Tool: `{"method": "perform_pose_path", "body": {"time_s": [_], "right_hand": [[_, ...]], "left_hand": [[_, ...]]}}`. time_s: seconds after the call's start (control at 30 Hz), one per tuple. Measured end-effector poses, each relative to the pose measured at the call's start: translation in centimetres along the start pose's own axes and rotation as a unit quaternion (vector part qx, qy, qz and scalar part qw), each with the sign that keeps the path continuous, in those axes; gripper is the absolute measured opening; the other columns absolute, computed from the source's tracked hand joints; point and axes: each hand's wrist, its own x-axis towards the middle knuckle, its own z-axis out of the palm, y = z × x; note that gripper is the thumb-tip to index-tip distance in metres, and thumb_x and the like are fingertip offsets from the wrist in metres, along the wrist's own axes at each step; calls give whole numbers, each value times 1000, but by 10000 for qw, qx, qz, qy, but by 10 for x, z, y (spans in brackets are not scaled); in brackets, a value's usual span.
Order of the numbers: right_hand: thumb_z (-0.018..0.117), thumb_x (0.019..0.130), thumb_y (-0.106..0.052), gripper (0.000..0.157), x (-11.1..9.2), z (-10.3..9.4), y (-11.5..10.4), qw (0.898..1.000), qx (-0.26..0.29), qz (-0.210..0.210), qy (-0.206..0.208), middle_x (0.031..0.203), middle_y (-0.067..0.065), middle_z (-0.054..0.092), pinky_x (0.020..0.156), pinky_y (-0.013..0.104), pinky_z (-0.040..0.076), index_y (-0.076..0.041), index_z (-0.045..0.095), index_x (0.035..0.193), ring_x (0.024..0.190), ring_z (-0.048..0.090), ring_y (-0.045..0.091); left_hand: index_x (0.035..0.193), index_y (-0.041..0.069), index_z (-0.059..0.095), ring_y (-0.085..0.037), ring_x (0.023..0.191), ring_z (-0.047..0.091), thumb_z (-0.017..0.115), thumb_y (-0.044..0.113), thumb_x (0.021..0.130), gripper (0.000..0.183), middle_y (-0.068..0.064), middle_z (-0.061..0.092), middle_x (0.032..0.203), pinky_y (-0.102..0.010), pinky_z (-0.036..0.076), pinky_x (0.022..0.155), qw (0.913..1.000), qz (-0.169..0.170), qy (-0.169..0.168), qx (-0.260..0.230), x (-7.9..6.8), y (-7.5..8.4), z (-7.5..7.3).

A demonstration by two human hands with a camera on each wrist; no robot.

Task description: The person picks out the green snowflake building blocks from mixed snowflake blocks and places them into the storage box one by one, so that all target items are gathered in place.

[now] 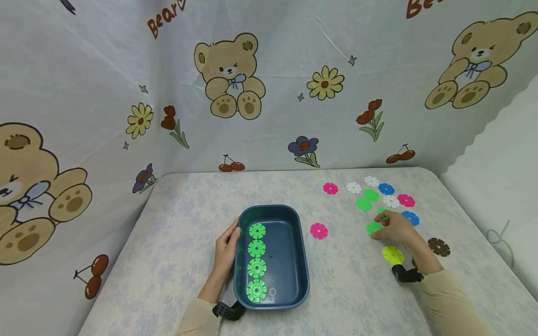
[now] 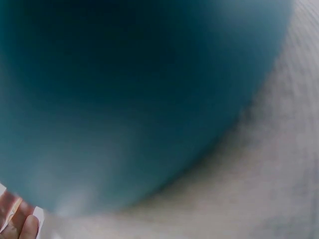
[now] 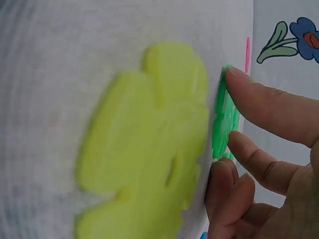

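My left hand (image 1: 225,246) grips the left rim of a dark teal plastic tray (image 1: 303,261), thumb over the edge. In the left wrist view the tray's blurred wall (image 2: 124,149) fills most of the picture, and fingers (image 2: 20,221) show at the lower left corner. Inside the tray, several green flower-shaped discs (image 1: 257,268) lie in a column along the left side. On the right, my right hand (image 1: 396,227) pinches a green flower-shaped disc (image 1: 372,227) at the table surface. The right wrist view has thumb and fingers at this disc's (image 3: 222,119) edges.
Around the right hand lie a yellow disc (image 1: 393,255), a brown disc (image 1: 439,247), blue discs (image 1: 410,218), white discs (image 1: 354,187) and more green ones (image 1: 364,203). A pink disc (image 1: 319,231) lies right of the tray. A bear-printed cloth (image 1: 273,140) hangs behind the table.
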Motion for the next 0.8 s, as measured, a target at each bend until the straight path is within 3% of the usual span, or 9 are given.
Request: {"method": "perform_pose_path", "body": {"time_s": [0.3,0.6,0.8], "right_hand": [[84,77,-24,58,0,1,0,9997,-158,-120,131,107,24,54,74,39,48,7,53,114,94,50,34],[71,88,-14,28,-4,-10,-5,9967,-562,-583,-12,94,16,58,65,32,46,3,59,108,82,53,26],[69,90,-13,29,-14,-5,-23,9928,344,-1127,-218,85,8,56,60,29,49,6,61,111,75,62,23]], "left_hand": [[145,11,49,-22,141,39,49,27,104,44,-6,45,151,-16,39,106,9999,-94,-34,-29,1,-1,0],[146,11,46,-22,142,37,47,25,105,44,-6,42,152,-8,37,102,9999,-60,-133,-29,-1,1,-1],[146,10,46,-22,142,37,47,24,105,44,-6,42,152,-7,36,101,9999,-61,-107,-23,0,2,-1]]}}
